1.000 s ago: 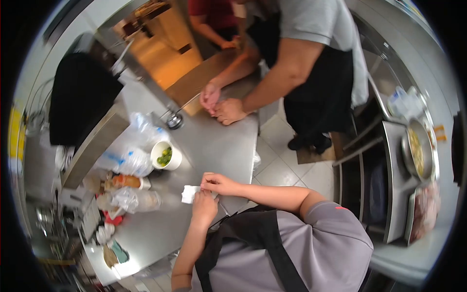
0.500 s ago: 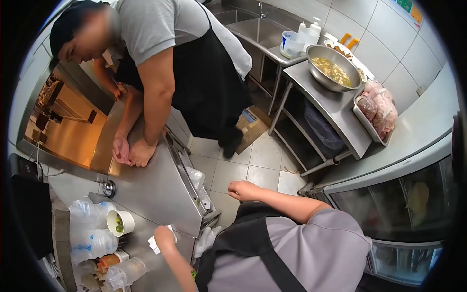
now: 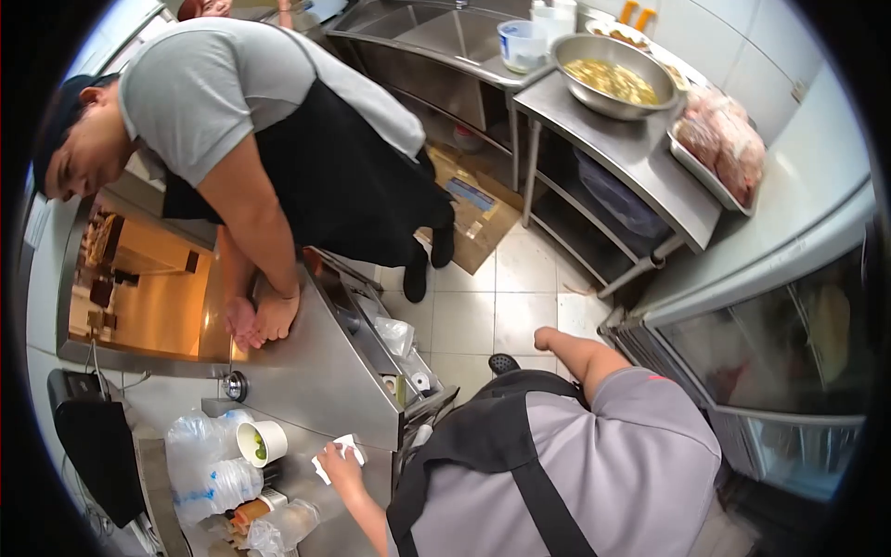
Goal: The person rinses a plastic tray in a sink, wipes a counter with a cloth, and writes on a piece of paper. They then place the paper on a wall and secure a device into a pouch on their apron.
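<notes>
My left hand [image 3: 342, 464] rests on the steel counter [image 3: 348, 399], its fingers bent over a folded white cloth [image 3: 351, 446] whose edges stick out around them. Away from the counter, my right hand [image 3: 548, 339] hangs over the tiled floor with its fingers curled in; nothing shows in it. To the left of the cloth stands a white tub [image 3: 272, 438] with green citrus fruit [image 3: 260, 447] inside. Beside it are wrapped stacks of clear plastic cups [image 3: 218, 487] and an orange-labelled container [image 3: 255, 512].
A co-worker [image 3: 306, 139] in a black apron leans both hands on the counter's far end by the serving opening. A call bell [image 3: 236, 385] sits near the wall. On the right are a metal bowl of soup [image 3: 617, 79], a tray of raw meat [image 3: 719, 148] and a glass-door fridge [image 3: 780, 343].
My view has shifted, and more floor shows in front of me. My left hand stays at the white cloth. My right hand now reaches farther forward and right, and the co-worker's head is turned more left.
</notes>
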### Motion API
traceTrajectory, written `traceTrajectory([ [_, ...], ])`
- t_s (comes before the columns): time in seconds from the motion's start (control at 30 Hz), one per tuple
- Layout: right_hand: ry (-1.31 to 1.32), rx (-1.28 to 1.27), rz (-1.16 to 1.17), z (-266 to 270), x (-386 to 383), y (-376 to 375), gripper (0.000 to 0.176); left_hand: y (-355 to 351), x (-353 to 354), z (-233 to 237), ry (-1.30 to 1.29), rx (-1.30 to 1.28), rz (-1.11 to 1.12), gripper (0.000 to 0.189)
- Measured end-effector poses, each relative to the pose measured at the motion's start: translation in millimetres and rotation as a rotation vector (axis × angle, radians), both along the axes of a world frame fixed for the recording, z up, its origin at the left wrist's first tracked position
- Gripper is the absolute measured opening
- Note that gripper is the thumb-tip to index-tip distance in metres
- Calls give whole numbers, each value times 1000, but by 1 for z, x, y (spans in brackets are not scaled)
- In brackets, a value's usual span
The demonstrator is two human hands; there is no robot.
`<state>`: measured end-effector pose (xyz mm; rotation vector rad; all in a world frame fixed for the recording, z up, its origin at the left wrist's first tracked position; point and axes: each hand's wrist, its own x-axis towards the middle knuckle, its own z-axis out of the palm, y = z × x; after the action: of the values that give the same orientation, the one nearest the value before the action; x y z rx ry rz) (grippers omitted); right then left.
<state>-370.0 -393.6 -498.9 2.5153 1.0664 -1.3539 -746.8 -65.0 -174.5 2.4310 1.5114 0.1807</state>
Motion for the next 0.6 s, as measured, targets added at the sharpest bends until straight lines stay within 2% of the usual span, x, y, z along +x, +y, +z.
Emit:
traceTrajectory([
  [0.03,11,58,-110,9,-3,-12,32,5,-3,-7,-11,1,-52,17],
  [0.07,-37,157,-254,-9,-9,-28,32,8,-12,-11,-13,-2,-107,16],
  [0.13,-158,312,-437,-11,-28,-60,30,1,-6,3,59,9,-139,15],
  [0.2,-324,370,-769,-21,-62,-89,28,-5,0,11,86,8,-194,15],
  [0.23,-322,351,-801,-9,-87,-100,28,-4,0,11,99,-2,-227,15],
  [0.3,57,274,-1272,13,-138,-117,24,2,-5,10,80,48,-397,14],
  [0.33,53,262,-1298,10,-165,-129,24,5,-7,8,84,38,-423,14],
  [0.4,57,112,-933,5,-231,-156,22,8,-11,3,25,61,-556,13],
  [0.47,104,-62,-810,-16,-292,-184,22,5,-15,2,21,40,-597,13],
  [0.5,104,-69,-828,-23,-320,-200,22,5,-17,1,3,50,-624,13],
  [0.57,179,-117,-669,-27,-359,-226,23,8,-20,0,-33,45,-670,15],
  [0.6,175,-120,-687,-23,-371,-233,23,11,-23,-3,-38,40,-687,15],
])
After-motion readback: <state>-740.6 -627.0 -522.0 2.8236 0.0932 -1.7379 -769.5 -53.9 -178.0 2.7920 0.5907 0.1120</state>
